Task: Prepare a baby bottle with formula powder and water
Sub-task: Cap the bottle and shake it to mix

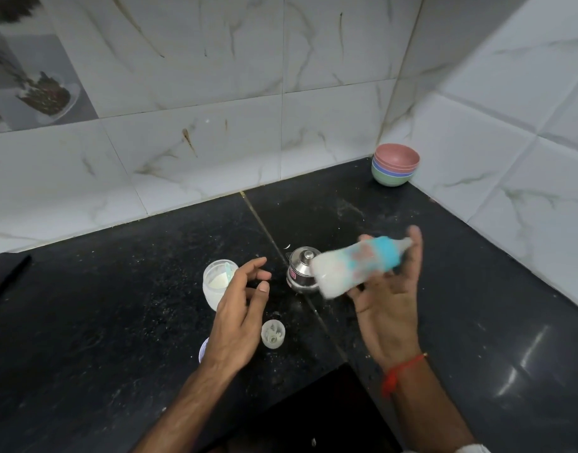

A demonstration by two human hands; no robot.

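Right hand [387, 289] grips the milky clear plastic baby bottle with blue collar [359, 263] — long axis near-horizontal, blurred, likely shaking — left hand [240, 308] released, empty, nearby.

Your black counter [117, 305] is dusted with pale specks. Way back in its far right corner there's a stack of bowls [395, 168], pink on top, then blue, green at the bottom, tucked against the marble-look tiles [215, 93].
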